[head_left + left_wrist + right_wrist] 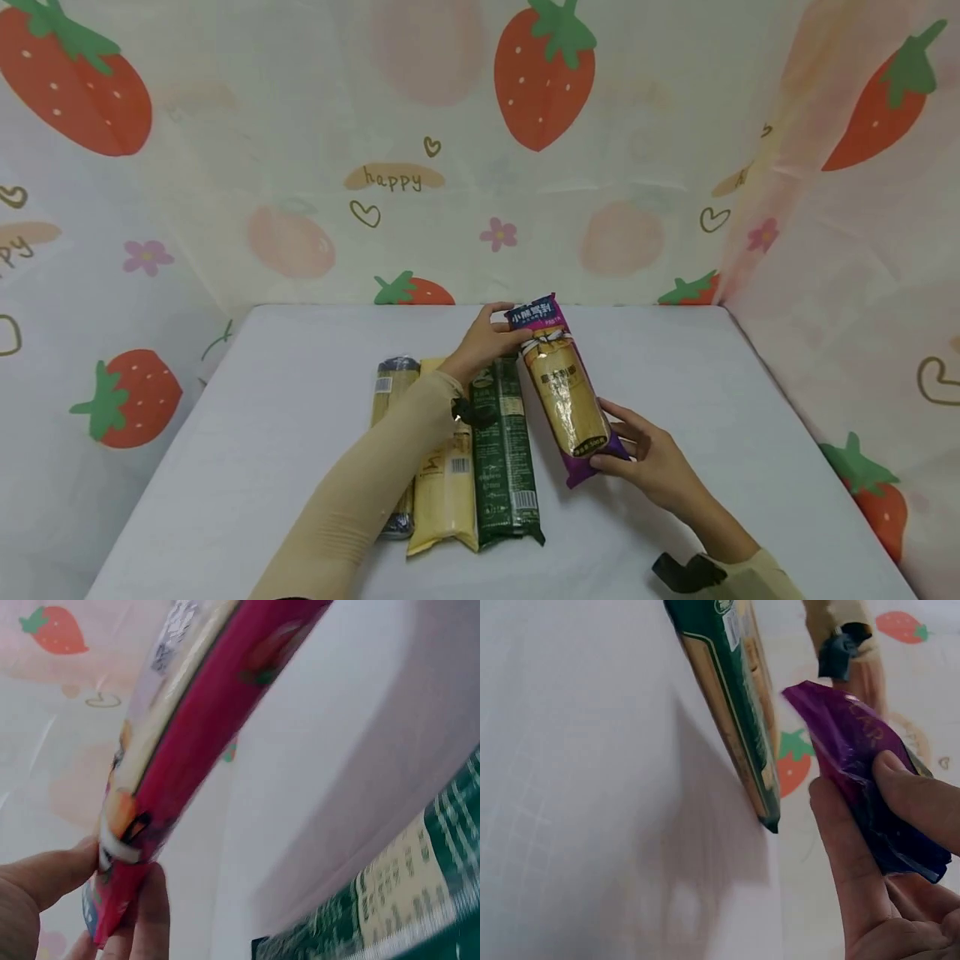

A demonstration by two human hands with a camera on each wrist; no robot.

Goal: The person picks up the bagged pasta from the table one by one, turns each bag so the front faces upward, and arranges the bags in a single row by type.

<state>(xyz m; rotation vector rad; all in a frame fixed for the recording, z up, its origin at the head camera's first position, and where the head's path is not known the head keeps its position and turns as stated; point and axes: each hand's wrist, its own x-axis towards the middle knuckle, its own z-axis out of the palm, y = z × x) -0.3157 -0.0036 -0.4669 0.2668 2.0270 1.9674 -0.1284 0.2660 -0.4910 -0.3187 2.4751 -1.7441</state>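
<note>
A purple pasta packet [558, 379] with a window of yellow pasta is held up, tilted, above the table's right half. My left hand [486, 340] pinches its top end; in the left wrist view the thumb [56, 874] lies on one side and fingers on the other. The right hand [654, 460] pinches the lower purple end [862, 761] between thumb and fingers. Just left of it lies a green spaghetti packet [506, 467]. Beside that are a yellow pasta packet [446, 500] and a dark-ended noodle packet [393, 392], both partly hidden by the left arm.
The three packets lie side by side on a white-covered table [247, 467]. A strawberry-patterned cloth [465, 183] hangs behind the table and along both sides. Dark straps [688, 573] circle both wrists.
</note>
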